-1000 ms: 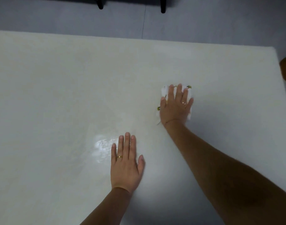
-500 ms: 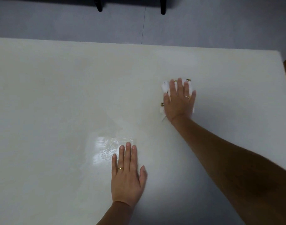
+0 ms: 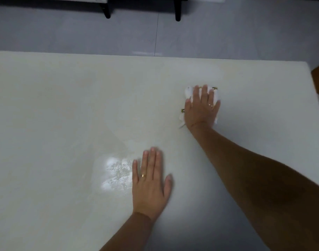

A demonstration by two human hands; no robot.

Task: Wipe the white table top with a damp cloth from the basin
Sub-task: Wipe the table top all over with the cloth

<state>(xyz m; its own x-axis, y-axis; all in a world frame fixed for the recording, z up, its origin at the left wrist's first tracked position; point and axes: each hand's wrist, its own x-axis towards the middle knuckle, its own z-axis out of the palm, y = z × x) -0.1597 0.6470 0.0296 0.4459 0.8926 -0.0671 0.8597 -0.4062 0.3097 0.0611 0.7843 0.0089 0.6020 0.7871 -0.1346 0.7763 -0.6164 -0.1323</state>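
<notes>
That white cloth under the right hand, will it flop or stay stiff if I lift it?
Probably floppy: the cloth bunches in soft folds around the right hand. Likely light, since it lies thin under the flat palm. It should slide easily when pushed; the table top looks smooth and glossy.

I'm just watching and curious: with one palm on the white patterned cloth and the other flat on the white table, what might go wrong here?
The left hand rests flat beside a shiny wet patch on the white table top; leaning on it, it might slip. The right hand covers most of the small white patterned cloth, so bare skin could smear the surface.
</notes>
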